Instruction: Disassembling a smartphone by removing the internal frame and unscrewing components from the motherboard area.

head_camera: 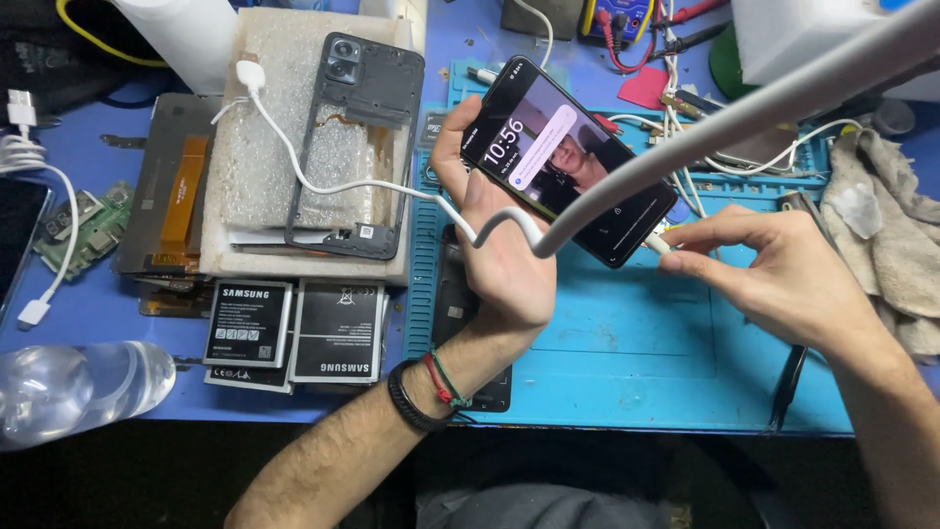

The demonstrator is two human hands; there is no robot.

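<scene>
Black phone in left hand grip — right hand pinching plug.

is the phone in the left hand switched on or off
On. The phone in the left hand shows a lit screen with a clock and a notification, while the right hand pinches the white plug at its lower end.

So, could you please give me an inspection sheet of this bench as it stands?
Surface: blue mat on a blue table.
Job's things: phone, screen lit, held in left hand; right hand pinches the plug at its lower end.
Clutter: phone frame, two batteries, bottle, rag, tweezers.
Fingers: both hands closed on their things.
Cables: white cable running to the phone.
Surroundings: grey lamp arm overhead.
</scene>
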